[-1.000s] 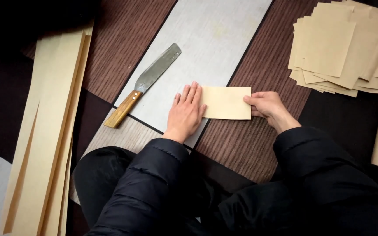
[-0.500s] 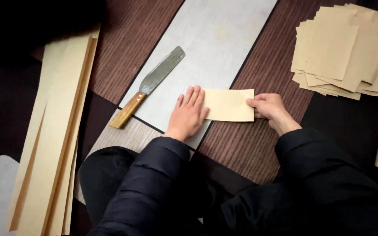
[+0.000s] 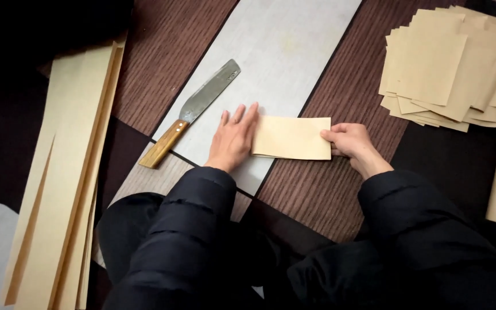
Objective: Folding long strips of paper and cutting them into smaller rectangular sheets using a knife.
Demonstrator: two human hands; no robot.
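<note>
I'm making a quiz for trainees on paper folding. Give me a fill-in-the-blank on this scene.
1. The left hand lies flat at the ____ end of the folded paper.
2. The right hand pinches the paper's ____ end.
3. The knife has a ____ handle.
4. Nobody holds the ____.

Missing: left; right; wooden; knife

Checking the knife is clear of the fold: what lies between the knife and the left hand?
Head view: only bare pale board between knife and left hand, which presses on the folded paper.
</note>
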